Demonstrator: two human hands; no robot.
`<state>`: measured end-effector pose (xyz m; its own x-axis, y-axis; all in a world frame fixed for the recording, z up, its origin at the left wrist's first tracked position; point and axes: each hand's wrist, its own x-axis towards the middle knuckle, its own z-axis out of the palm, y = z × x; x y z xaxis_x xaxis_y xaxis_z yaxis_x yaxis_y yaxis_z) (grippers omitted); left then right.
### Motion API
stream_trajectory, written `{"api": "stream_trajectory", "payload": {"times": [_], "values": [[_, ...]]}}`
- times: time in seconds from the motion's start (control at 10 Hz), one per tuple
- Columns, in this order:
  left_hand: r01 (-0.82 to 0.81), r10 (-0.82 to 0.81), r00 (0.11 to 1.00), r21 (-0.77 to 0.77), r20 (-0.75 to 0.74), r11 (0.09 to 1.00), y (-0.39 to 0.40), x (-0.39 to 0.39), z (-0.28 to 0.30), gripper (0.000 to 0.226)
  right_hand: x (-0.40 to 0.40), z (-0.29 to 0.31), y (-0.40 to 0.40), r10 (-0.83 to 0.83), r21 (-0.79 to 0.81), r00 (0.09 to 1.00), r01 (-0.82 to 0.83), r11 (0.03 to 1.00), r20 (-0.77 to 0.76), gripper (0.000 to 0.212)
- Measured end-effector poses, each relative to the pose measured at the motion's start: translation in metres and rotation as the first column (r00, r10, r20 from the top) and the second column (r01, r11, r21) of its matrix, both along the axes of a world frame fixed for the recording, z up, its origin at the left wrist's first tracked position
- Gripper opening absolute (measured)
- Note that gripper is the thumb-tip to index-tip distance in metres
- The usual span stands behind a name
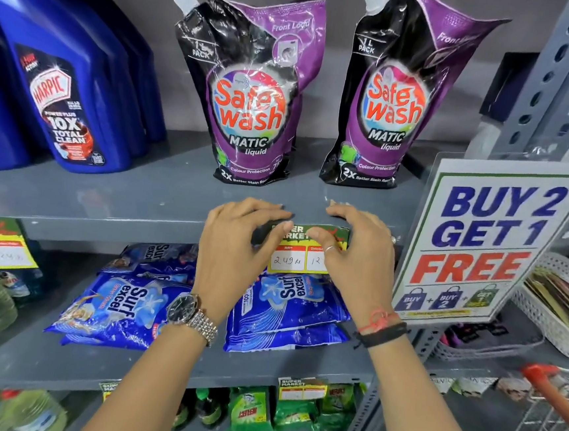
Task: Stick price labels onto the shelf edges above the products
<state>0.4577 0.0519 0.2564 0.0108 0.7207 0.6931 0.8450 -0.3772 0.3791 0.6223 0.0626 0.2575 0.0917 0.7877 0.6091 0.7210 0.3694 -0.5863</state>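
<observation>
Head view: the left hand [235, 245] and right hand [355, 252] press a price label [302, 251] against the shelf edge [121, 221] between them, fingers curled over its top corners, Surf Excel packs [289, 305] just below. The label looks light, thin and floppy, best held by its corners. Open room lies left of the grip; a promo sign [486, 246] crowds the right.

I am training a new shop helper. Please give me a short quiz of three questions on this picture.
1. True or false: both hands press the price label onto the shelf edge.
2. Which packets lie under this label: A Surf excel, B Harpic, C Safe wash?
3. Fill in: the left hand wears a ____ on its wrist.

Key: 1 true. 2 A, Surf excel packets. 3 watch; the right hand has threads.
</observation>
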Motion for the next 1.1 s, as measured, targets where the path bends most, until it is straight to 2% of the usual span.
{"api": "stream_trajectory", "payload": {"times": [0.1,0.4,0.6,0.8,0.9,1.0,1.1], "values": [[0.037,-0.037,0.999,-0.008,0.020,0.999,0.002,-0.002,0.001,0.023,0.004,0.001,0.002,0.035,-0.019,0.999,-0.036,0.999,-0.038,0.029],[0.110,-0.108,0.994,-0.075,0.030,0.991,0.000,-0.013,0.005,0.030,0.009,0.006,0.003,0.097,-0.061,0.990,-0.104,0.993,-0.103,0.032],[0.117,-0.117,0.993,-0.098,0.013,0.988,-0.002,-0.013,0.006,0.030,0.018,0.014,0.003,0.133,-0.126,0.988,-0.142,0.982,-0.077,0.034],[0.103,-0.105,0.994,-0.118,-0.016,0.988,-0.002,-0.015,0.009,0.030,0.022,0.018,0.005,0.157,-0.122,0.980,-0.172,0.977,-0.122,0.035],[0.096,-0.098,0.995,-0.139,-0.009,0.986,-0.005,-0.016,0.015,0.030,0.028,0.020,0.002,0.186,-0.138,0.979,-0.196,0.971,-0.086,0.031],[0.039,-0.038,0.999,0.014,-0.036,0.999,-0.006,-0.015,0.032,0.036,0.031,0.030,0.001,0.251,-0.094,0.966,-0.257,0.962,-0.066,0.024],[-0.026,0.050,0.992,0.193,-0.120,0.981,-0.002,-0.005,0.059,0.040,0.020,0.048,0.005,0.232,0.067,0.972,-0.228,0.971,-0.045,0.031]]}}
